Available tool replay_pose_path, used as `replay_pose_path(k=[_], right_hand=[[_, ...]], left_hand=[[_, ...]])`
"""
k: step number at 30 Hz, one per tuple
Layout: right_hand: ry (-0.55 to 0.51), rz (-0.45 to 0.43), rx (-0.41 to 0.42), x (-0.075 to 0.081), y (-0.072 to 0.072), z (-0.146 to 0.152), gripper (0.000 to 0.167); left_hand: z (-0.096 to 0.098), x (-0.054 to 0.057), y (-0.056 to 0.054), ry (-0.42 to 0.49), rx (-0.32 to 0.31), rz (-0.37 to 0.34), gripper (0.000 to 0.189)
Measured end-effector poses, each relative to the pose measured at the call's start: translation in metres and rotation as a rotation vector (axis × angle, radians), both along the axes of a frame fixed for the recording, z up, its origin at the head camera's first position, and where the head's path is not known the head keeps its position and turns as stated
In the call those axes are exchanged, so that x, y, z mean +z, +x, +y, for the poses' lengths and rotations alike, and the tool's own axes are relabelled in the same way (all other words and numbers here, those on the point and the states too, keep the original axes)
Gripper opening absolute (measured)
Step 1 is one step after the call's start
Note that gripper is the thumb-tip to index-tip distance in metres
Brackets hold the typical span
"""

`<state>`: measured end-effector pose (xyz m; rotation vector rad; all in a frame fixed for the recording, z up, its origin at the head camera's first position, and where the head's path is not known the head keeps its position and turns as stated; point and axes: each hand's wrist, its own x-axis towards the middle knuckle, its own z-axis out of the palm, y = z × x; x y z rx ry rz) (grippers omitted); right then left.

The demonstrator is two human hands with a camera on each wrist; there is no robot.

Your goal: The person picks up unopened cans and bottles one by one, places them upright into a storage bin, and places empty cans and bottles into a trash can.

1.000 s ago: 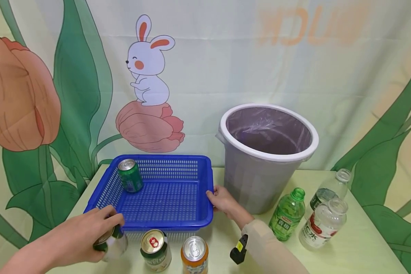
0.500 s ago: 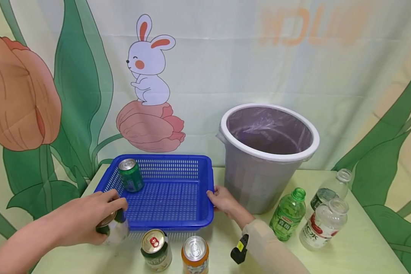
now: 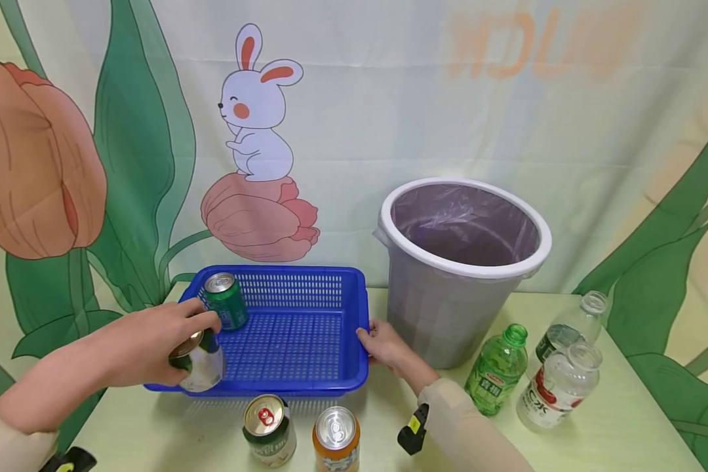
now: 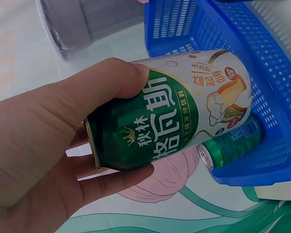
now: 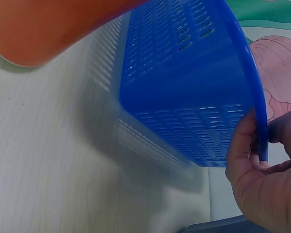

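My left hand grips a green and white drink can near its top, thumb on one side and fingers on the other. In the head view that can overlaps the front left rim of a blue plastic basket. The right hand pinches the basket's right rim, its thumb over the edge, as the right wrist view confirms. Inside the basket's back left corner stands a green can. In front of the basket are a gold-topped can and an orange can, both upright.
A grey bin with a white rim and a plastic liner stands right of the basket. Further right are a green bottle, a clear bottle with a red label, and another clear bottle behind. A printed curtain hangs behind the table.
My left hand has lifted the green and white can from the table beside the basket up to its front left rim. The right hand keeps its hold on the basket rim.
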<state>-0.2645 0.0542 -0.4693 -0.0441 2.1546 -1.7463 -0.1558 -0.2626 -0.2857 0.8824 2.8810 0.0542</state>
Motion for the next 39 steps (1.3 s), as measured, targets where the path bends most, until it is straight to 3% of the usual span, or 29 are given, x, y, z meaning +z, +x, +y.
replay_pose_path(k=[11, 25, 39], right_hand=[[-0.005, -0.01, 0.003, -0.001, -0.001, 0.001, 0.02], [0.0, -0.003, 0.003, -0.002, -0.001, 0.002, 0.022], [0.011, -0.008, 0.001, 0.0, 0.0, 0.002, 0.024]], left_hand=[[-0.012, -0.009, -0.025, 0.012, 0.0, 0.03, 0.049], [-0.023, -0.03, -0.059, 0.023, 0.089, -0.046, 0.053], [-0.028, -0.052, -0.08, 0.029, 0.135, -0.025, 0.053]])
